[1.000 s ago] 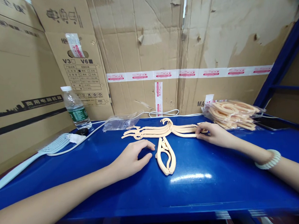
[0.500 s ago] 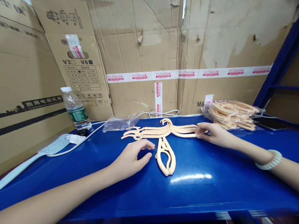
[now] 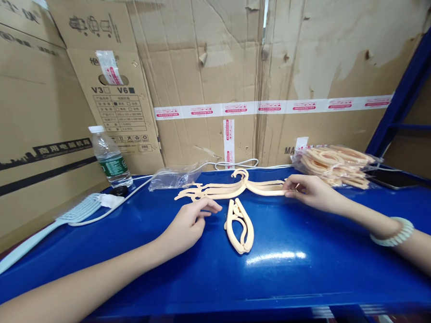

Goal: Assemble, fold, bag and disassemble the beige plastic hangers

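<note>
Two bare hands are positioned over one glossy blue table (image 3: pixel 315 281). At its centre lies one group of opened cream plastic clothes hangers (image 3: pixel 246 183), stacked one behind another with hooks toward the rear; overlap prevents an exact count. In front of this group lies one folded cream plastic hanger (image 3: pixel 250 227), flat, its rounded end toward the person.

Right hand (image 3: pixel 309 193): thumb and fingertips pinch the right end of the nearest opened hanger. One pale green beaded bracelet (image 3: pixel 392 231) encircles the wrist.

Left hand (image 3: pixel 184 226): fingers loosely curved and slightly apart, holding nothing. It is located just beside the folded hanger; contact with the opened hangers cannot be determined.

Right rear: one clear plastic bag of cream hangers (image 3: pixel 334 165), contents too overlapped to count, and one dark flat object (image 3: pixel 393 177) beside it.

Left rear: one clear plastic water bottle with green label (image 3: pixel 110 157), one round black object (image 3: pixel 119 190), one light blue hairbrush (image 3: pixel 77 210) and one crumpled clear plastic wrapper (image 3: pixel 173 177).
</note>
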Demonstrator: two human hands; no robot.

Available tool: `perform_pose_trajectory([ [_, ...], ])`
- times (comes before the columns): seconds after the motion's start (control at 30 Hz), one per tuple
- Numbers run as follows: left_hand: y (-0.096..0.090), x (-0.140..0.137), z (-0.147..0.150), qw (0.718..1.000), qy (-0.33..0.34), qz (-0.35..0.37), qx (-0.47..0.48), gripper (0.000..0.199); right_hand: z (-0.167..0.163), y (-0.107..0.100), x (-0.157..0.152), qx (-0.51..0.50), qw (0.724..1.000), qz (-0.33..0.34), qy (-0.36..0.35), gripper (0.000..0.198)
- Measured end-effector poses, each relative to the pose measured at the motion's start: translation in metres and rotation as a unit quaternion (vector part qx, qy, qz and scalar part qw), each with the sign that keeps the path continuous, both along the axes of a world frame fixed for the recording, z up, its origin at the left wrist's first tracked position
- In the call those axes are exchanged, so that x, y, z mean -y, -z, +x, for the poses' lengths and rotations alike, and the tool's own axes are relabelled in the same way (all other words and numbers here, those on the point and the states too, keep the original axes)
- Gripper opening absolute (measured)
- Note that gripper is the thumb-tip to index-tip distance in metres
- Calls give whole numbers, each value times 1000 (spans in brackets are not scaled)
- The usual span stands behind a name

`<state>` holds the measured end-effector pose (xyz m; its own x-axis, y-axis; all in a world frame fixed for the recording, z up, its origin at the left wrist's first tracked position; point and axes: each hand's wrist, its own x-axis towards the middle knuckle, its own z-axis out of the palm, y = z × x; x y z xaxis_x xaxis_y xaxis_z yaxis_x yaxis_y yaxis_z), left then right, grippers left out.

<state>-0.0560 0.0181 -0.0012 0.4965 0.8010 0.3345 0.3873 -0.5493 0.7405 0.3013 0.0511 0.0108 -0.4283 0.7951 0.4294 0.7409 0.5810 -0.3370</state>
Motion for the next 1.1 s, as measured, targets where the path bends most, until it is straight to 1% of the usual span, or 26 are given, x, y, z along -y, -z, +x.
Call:
perform_pose_trajectory([
  [0.07, 2, -5, -2, 998, 1, -40, 44, 51, 3, -5, 1, -8, 1000, 17, 8, 25],
  [0.1, 3, -7, -3, 996, -2, -65, 65, 51, 5, -7, 2, -14, 999, 26, 13, 26],
  [0.17, 3, -9, -4, 989, -16, -111, 94, 45, 8, -13, 4, -32, 998, 41, 24, 28],
  [0.27, 1, -9, -3, 980, -49, -160, 108, 29, 13, -20, 6, -65, 994, 74, 40, 32],
  [0.33, -2, -7, 0, 971, -75, -189, 124, 25, 16, -23, 8, -74, 990, 105, 53, 32],
  [0.4, -5, -5, 3, 956, -109, -217, 165, 31, 17, -26, 9, -74, 987, 130, 63, 29],
  [0.47, -7, -2, 5, 937, -146, -234, 215, 44, 16, -27, 11, -69, 986, 138, 60, 27],
  [0.53, -8, -1, 7, 928, -162, -234, 239, 54, 13, -26, 13, -58, 989, 126, 43, 26],
  [0.57, -8, 0, 7, 933, -158, -225, 232, 58, 10, -25, 14, -50, 992, 116, 30, 25],
  [0.63, -7, 1, 7, 956, -124, -188, 188, 63, 3, -21, 17, -35, 995, 99, 3, 22],
  [0.7, -6, 3, 7, 978, -72, -148, 126, 65, -4, -17, 21, -27, 995, 92, -18, 19],
  [0.77, -5, 5, 6, 989, -30, -125, 75, 60, -11, -14, 25, -24, 995, 91, -29, 17],
  [0.8, -6, 6, 6, 991, -20, -119, 61, 55, -13, -13, 26, -22, 995, 91, -35, 16],
  [0.87, -7, 7, 6, 992, -24, -109, 60, 46, -15, -13, 27, -13, 994, 95, -50, 14],
  [0.97, -8, 4, 5, 987, -69, -100, 103, 42, -14, -13, 26, 9, 990, 115, -82, 14],
  [1.03, -7, 1, 4, 980, -97, -109, 137, 43, -12, -13, 25, 39, 984, 147, -95, 16],
  [1.1, -5, -1, 3, 972, -106, -127, 167, 43, -11, -13, 24, 79, 975, 195, -77, 19],
])
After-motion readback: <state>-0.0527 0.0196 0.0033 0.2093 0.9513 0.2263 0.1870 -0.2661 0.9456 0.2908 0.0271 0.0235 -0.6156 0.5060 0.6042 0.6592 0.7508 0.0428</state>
